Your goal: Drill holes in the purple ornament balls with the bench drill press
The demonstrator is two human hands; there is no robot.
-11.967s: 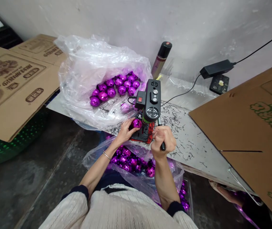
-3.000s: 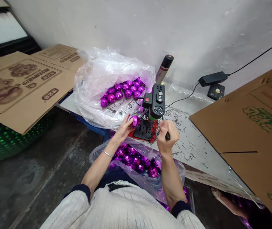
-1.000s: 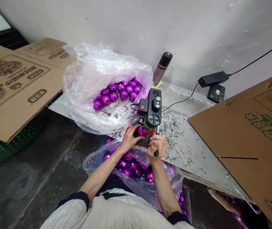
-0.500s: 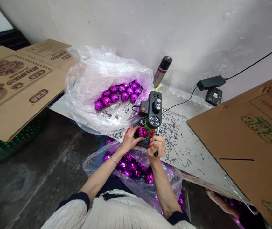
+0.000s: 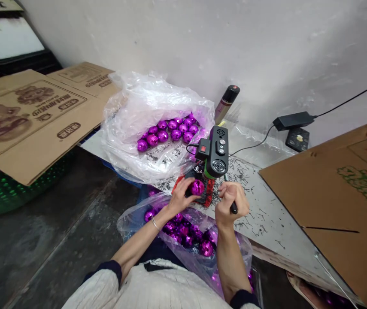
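My left hand (image 5: 182,198) has its fingers and thumb round a shiny purple ball (image 5: 197,187) just below a small black machine (image 5: 218,151). My right hand (image 5: 232,203) is closed on the machine's black-tipped lever (image 5: 234,208), right of the ball. Under the machine lies a base with a red edge (image 5: 209,193). Behind and left, a clear plastic bag (image 5: 128,163) lies open with several purple balls (image 5: 162,136) inside. Nearer my body, a second clear bag (image 5: 128,216) holds several more faceted balls (image 5: 206,248).
Small dark pins lie scattered on the grey board (image 5: 267,223). Cardboard flaps stand at left (image 5: 83,113) and right (image 5: 325,184). A spray can (image 5: 225,107) stands by the wall, left of a power adapter (image 5: 294,121) with its cable.
My left hand has drawn the ball slightly out from under the machine, toward my body. My right hand and the lever have swung to the right. The whole view has shifted a little.
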